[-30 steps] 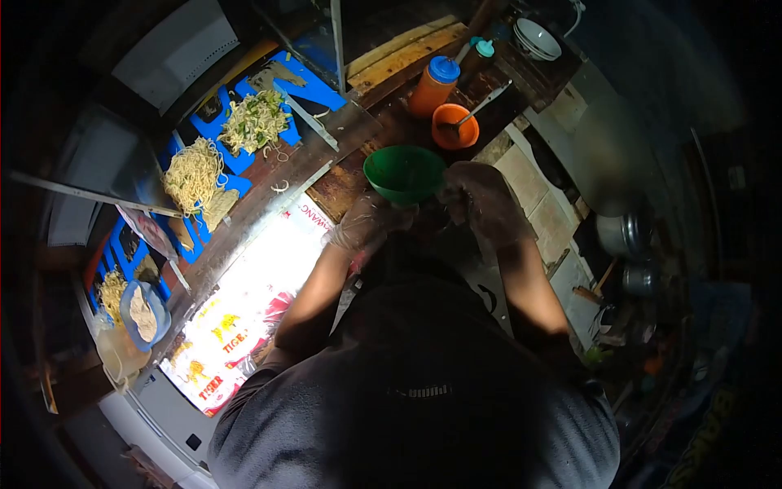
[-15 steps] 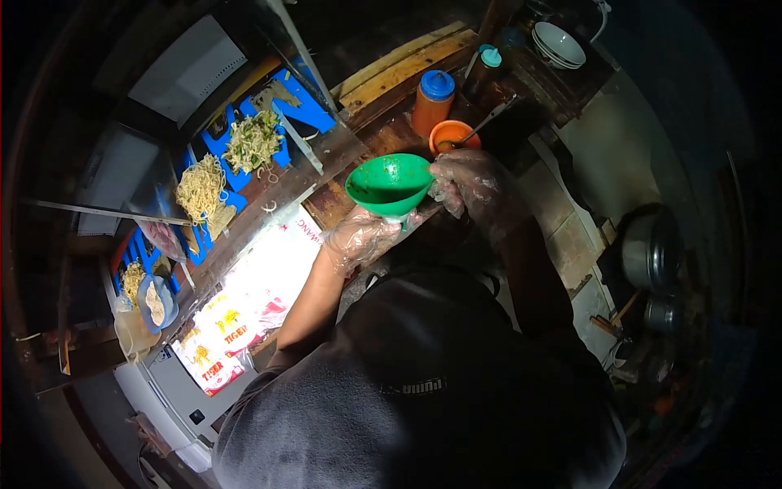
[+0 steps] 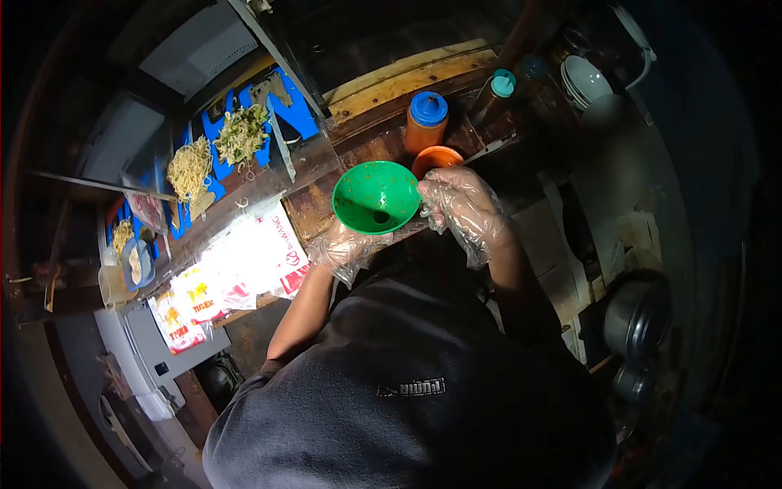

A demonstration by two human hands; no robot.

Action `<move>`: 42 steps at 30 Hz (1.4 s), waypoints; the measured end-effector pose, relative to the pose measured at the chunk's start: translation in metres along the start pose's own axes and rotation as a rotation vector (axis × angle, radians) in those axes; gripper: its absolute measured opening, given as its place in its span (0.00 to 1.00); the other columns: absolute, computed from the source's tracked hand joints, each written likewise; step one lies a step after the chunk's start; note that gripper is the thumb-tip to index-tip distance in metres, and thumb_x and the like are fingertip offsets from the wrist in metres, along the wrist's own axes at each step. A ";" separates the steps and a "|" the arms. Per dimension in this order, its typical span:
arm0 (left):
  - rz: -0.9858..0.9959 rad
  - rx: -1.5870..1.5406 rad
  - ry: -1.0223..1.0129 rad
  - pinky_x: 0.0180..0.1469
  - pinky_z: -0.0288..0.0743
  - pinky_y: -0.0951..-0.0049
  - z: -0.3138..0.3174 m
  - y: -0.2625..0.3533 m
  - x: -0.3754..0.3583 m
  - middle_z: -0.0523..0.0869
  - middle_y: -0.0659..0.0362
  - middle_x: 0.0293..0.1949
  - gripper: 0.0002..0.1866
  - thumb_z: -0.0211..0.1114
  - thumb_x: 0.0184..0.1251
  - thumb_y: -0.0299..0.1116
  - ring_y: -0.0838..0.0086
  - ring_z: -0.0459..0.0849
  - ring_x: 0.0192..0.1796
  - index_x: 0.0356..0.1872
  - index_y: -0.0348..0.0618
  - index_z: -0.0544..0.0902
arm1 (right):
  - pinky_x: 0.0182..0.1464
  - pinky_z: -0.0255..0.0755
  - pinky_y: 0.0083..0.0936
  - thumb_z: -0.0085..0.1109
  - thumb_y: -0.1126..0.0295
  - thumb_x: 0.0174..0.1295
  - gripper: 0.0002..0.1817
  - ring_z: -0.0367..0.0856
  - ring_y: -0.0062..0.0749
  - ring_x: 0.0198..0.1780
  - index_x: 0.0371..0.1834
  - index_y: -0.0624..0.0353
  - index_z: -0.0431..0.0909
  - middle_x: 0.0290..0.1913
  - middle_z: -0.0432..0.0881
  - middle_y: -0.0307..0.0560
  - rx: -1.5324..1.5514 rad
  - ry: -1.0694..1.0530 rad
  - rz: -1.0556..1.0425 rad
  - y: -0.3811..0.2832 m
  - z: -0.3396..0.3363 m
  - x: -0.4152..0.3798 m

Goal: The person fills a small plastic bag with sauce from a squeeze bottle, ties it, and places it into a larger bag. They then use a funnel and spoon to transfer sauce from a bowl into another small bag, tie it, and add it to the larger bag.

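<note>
A green funnel (image 3: 384,183), its inside dotted with reddish specks, faces up toward me with the dark hole at its bottom showing. My left hand (image 3: 349,248), in a clear plastic glove, holds it from underneath, most of its fingers hidden behind the cone. At the funnel's right rim, my gloved right hand (image 3: 466,205) pinches the edge with its fingertips. Just beyond the right hand is an orange cup (image 3: 440,153), partly covered by that hand. Behind the cup stands an orange-filled squeeze bottle (image 3: 426,130) with a blue cap.
Noodles (image 3: 190,169) and chopped greens (image 3: 243,135) sit on a blue slatted shelf at left. Printed plastic bags (image 3: 244,261) cover the counter below. A teal-capped bottle (image 3: 503,84) and white bowls (image 3: 588,79) are at far right, with a metal pot (image 3: 638,319) lower down.
The funnel has tipped toward me, so its inside and hole now show. My right hand has come slightly lower, and the whole view has shifted as my head moved.
</note>
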State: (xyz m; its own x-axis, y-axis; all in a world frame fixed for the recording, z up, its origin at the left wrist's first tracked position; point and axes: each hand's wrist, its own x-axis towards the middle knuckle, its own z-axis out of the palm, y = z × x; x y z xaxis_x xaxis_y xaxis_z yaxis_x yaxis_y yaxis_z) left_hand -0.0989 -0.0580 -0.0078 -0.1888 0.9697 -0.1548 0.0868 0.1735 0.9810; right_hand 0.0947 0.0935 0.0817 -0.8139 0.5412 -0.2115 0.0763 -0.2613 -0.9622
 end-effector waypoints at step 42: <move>0.183 -0.231 0.246 0.64 0.72 0.62 -0.001 -0.091 0.024 0.77 0.52 0.62 0.26 0.63 0.67 0.30 0.65 0.77 0.61 0.65 0.40 0.69 | 0.29 0.72 0.18 0.57 0.78 0.64 0.03 0.74 0.17 0.26 0.39 0.63 0.75 0.27 0.75 0.38 -0.338 0.677 -0.347 0.052 -0.065 0.006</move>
State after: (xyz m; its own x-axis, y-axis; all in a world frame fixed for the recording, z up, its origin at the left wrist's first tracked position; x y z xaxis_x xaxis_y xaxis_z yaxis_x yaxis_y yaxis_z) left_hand -0.1126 -0.0502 -0.1006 -0.4222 0.9060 0.0309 -0.0765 -0.0696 0.9946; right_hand 0.1313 0.1345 0.0196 -0.3088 0.9387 0.1535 0.1417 0.2049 -0.9685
